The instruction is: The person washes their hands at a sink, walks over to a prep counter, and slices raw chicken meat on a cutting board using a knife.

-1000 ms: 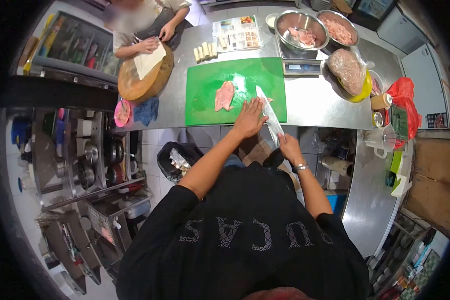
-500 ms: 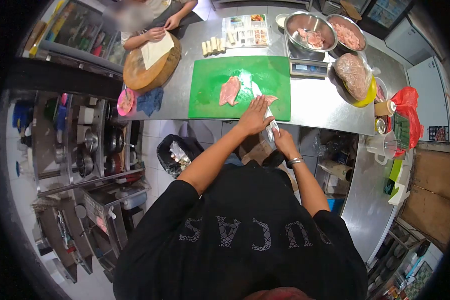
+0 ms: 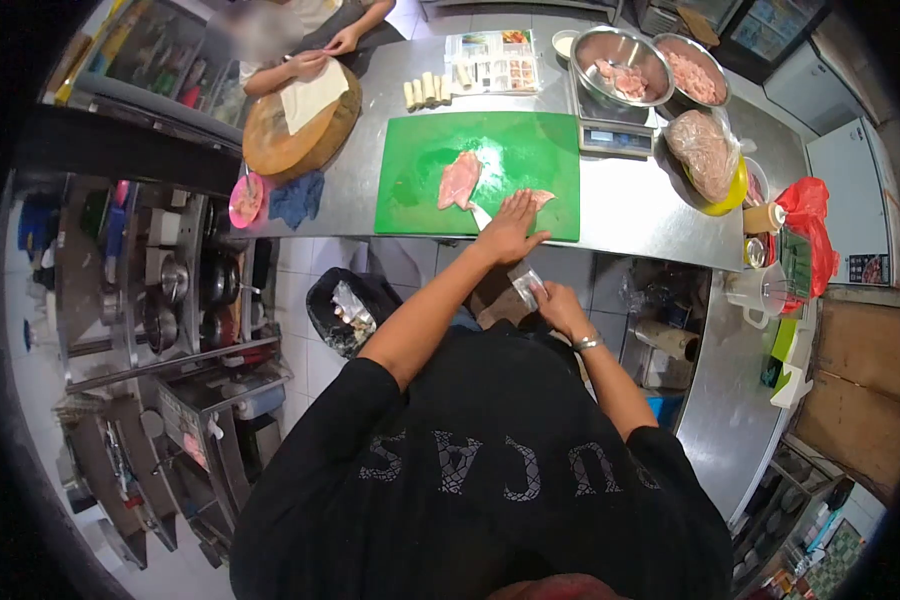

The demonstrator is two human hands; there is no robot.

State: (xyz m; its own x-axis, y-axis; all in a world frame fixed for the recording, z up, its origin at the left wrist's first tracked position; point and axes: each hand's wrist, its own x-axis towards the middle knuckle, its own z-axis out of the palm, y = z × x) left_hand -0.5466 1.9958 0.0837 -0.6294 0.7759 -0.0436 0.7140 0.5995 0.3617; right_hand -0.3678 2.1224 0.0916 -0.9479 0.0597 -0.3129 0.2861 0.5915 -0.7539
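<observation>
My left hand lies flat, fingers stretched out, over a piece of raw pale-pink meat at the front edge of the green cutting board. Most of that piece is hidden under the palm. My right hand is closed round the handle end of a knife, just off the front of the board. The blade runs under my left hand, and its tip shows on the left of it. A larger piece of raw meat lies left of my hands, close to the blade tip.
Behind the board are rolled pieces and a divided plastic box. A scale with a steel bowl stands back right, beside bagged meat. Across the table, another person's hands work at a round wooden block.
The knife has swung so that its tip points further left, towards the larger piece. My right hand has dropped slightly towards me. My left hand stays almost in place.
</observation>
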